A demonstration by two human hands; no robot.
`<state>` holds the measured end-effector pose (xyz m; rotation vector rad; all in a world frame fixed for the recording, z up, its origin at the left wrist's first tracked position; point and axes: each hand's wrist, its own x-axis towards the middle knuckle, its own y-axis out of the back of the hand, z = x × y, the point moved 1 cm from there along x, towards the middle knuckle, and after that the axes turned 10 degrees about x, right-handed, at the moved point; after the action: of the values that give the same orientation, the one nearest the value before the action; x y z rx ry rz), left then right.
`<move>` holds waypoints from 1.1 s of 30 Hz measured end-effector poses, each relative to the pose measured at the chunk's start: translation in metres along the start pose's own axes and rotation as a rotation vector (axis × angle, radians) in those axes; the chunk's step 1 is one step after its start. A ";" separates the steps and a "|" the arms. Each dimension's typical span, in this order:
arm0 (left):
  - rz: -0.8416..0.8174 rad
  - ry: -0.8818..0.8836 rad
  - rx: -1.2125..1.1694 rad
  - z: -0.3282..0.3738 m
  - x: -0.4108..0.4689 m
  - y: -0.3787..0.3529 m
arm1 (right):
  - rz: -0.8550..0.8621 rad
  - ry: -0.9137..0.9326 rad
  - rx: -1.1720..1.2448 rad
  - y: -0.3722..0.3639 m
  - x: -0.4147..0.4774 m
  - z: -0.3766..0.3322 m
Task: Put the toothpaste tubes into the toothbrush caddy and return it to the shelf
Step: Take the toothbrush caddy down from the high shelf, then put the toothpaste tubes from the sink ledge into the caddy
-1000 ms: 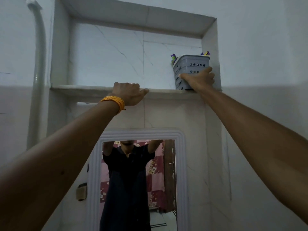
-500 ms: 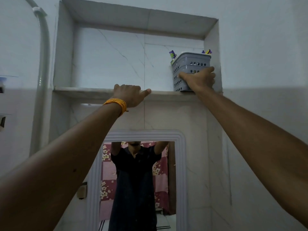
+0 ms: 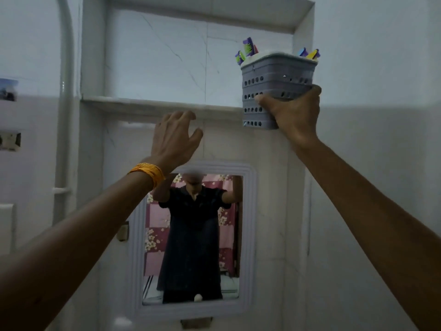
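Observation:
A grey perforated toothbrush caddy point(image 3: 274, 75) is gripped low on its front by my right hand point(image 3: 294, 118), in front of the right end of the recessed shelf point(image 3: 143, 103), its base below the ledge line. Coloured ends of brushes or tubes point(image 3: 249, 47) poke above its rim at both corners; I cannot tell which they are. My left hand point(image 3: 174, 137), with an orange bangle at the wrist, hangs just below the shelf edge, fingers spread, holding nothing.
A white-framed mirror point(image 3: 193, 237) hangs on the tiled wall under the shelf and reflects a person in dark clothes. A white pipe point(image 3: 63, 91) runs down the wall at left. Small wall fittings point(image 3: 9, 139) sit at the far left edge.
My right hand has pulled the caddy forward and down off the shelf. My left hand has let go of the shelf edge and dropped below it, fingers now apart.

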<state>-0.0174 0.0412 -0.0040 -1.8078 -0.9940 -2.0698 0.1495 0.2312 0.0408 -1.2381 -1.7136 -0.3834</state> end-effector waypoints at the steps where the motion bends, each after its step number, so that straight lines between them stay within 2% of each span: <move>1: -0.011 0.011 -0.004 0.000 -0.013 -0.002 | -0.004 -0.011 0.024 0.007 -0.015 0.006; 7: -0.136 0.045 -0.021 0.000 -0.099 -0.027 | -0.065 -0.085 0.072 0.044 -0.119 0.066; 13: -0.280 0.121 -0.081 -0.007 -0.229 -0.062 | -0.136 -0.289 0.061 0.081 -0.258 0.152; 17: -0.439 0.215 0.001 -0.020 -0.314 -0.079 | -0.150 -0.455 0.024 0.105 -0.347 0.196; 23: -0.673 0.366 -0.012 -0.049 -0.420 -0.097 | -0.139 -0.671 -0.094 0.133 -0.462 0.241; 28: -0.900 0.374 -0.014 -0.072 -0.493 -0.115 | -0.164 -0.821 -0.207 0.152 -0.537 0.269; 33: -1.121 0.323 -0.030 -0.090 -0.554 -0.136 | -0.157 -0.905 -0.196 0.158 -0.593 0.282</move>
<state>-0.0439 -0.0569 -0.5719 -0.8522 -2.1679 -2.7753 0.1617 0.1657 -0.6308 -1.5504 -2.5940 -0.0641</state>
